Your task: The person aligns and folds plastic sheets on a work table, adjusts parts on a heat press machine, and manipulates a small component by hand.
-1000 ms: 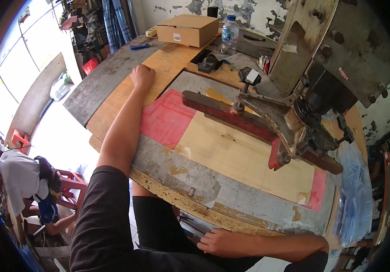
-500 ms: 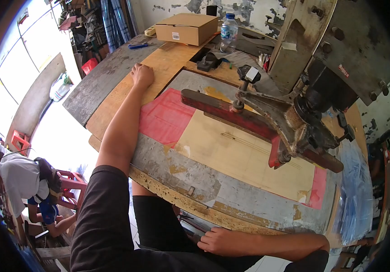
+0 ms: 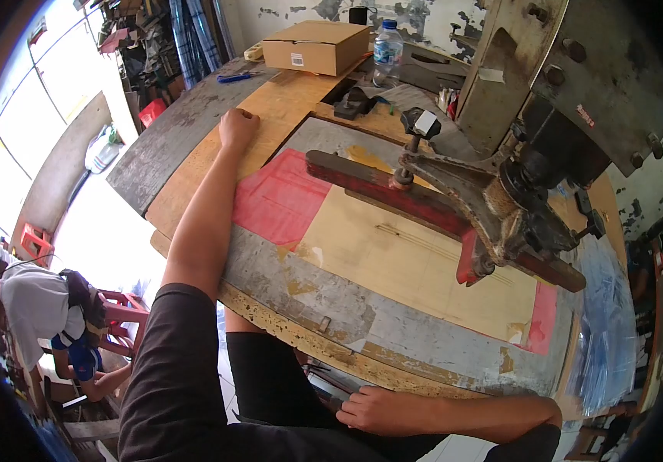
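My left hand point(image 3: 239, 129) rests on the light wooden board point(image 3: 281, 96) at the far left of the table. Its fingers are curled into a loose fist with nothing visible in them. Low in view, my right hand point(image 3: 366, 408) lies by my lap, below the table's front edge, fingers folded; its palm side is hidden. Between my arms a cream sheet point(image 3: 416, 254) lies flat on the grey plate point(image 3: 270, 266), with a pink sheet point(image 3: 281, 200) at its left end. Above the sheets is a metal press head with a long bar point(image 3: 393, 192); neither hand touches it.
A cardboard box point(image 3: 316, 48), a water bottle point(image 3: 387, 54) and a blue tool point(image 3: 233, 78) stand or lie at the back. Clear plastic sheets point(image 3: 605, 331) hang at the right. Another person point(image 3: 38, 308) sits bent over at lower left, near a red stool point(image 3: 125, 316).
My left hand has turned and curled more, shifting slightly left on the board. My right hand, the sheets and the press stay as they were.
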Demonstrator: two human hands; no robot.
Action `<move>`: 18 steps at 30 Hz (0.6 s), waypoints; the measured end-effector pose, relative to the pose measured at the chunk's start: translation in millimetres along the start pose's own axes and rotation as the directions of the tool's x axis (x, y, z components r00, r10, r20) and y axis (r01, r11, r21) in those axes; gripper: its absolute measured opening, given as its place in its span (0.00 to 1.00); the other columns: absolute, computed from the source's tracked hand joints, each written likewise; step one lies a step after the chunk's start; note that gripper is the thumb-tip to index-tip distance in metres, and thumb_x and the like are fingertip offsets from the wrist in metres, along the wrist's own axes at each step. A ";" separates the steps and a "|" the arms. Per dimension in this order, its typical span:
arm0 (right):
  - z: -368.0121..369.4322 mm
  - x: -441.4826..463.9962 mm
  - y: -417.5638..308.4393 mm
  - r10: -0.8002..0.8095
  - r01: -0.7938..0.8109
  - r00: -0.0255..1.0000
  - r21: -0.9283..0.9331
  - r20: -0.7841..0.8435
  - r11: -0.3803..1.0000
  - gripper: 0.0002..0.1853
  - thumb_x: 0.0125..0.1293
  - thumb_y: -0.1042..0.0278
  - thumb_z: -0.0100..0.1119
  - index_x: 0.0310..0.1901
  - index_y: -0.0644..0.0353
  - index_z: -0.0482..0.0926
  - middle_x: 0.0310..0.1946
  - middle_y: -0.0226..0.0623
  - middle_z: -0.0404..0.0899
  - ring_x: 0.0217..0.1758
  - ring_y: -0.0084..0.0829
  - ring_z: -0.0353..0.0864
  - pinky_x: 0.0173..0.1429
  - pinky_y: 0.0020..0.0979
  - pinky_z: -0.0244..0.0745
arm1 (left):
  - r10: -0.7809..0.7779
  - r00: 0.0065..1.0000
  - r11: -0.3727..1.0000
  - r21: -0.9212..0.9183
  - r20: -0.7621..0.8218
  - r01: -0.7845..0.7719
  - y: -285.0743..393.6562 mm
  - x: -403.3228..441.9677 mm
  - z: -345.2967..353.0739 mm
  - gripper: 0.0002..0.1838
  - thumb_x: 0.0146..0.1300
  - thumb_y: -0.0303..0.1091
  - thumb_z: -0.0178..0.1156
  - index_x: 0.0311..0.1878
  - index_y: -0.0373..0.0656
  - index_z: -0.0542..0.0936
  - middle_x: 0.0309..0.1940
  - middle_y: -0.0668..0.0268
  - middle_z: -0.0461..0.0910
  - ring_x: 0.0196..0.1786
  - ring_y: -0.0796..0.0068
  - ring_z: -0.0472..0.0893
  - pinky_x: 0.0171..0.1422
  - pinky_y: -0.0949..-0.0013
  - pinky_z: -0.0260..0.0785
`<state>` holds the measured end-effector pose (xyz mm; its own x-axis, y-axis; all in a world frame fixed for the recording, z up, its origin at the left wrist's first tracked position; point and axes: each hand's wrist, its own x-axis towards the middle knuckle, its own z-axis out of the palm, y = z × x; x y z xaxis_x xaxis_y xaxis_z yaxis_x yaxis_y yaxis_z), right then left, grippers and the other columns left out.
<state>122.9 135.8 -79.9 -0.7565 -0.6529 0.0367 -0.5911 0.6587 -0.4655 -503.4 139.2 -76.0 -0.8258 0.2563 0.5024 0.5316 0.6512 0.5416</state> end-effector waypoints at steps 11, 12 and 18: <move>0.0 0.5 -0.9 0.007 -0.007 1.000 -0.019 -0.022 1.000 0.03 0.68 0.69 0.58 0.39 0.56 0.77 0.36 0.32 0.82 0.44 0.30 0.86 0.51 0.31 0.78 | 0.044 0.999 0.974 0.220 0.025 -0.049 4.1 4.9 16.3 0.20 0.63 0.37 0.60 0.51 0.32 0.87 0.60 0.49 0.81 0.66 0.49 0.78 0.72 0.53 0.70; 1.5 0.4 -0.3 0.001 -0.002 1.000 -0.022 -0.025 1.000 0.03 0.67 0.69 0.58 0.39 0.56 0.77 0.35 0.32 0.82 0.43 0.30 0.86 0.50 0.31 0.78 | 0.030 0.999 0.971 0.235 0.044 -0.040 2.0 6.4 19.3 0.22 0.65 0.37 0.58 0.55 0.30 0.85 0.64 0.51 0.78 0.71 0.50 0.74 0.76 0.53 0.66; 5.0 0.0 0.3 -0.004 0.003 1.000 -0.033 -0.024 0.999 0.02 0.67 0.69 0.58 0.38 0.56 0.77 0.35 0.32 0.81 0.43 0.30 0.86 0.50 0.31 0.78 | 0.003 0.995 0.972 0.235 0.101 -0.026 -9.8 12.4 27.9 0.26 0.69 0.39 0.56 0.63 0.30 0.81 0.73 0.51 0.71 0.78 0.50 0.66 0.82 0.50 0.56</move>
<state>124.0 134.1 -84.4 -0.7609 -0.6461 0.0601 -0.6023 0.6688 -0.4358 -524.1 155.9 -93.8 -0.8392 0.3286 0.4334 0.4940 0.7938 0.3548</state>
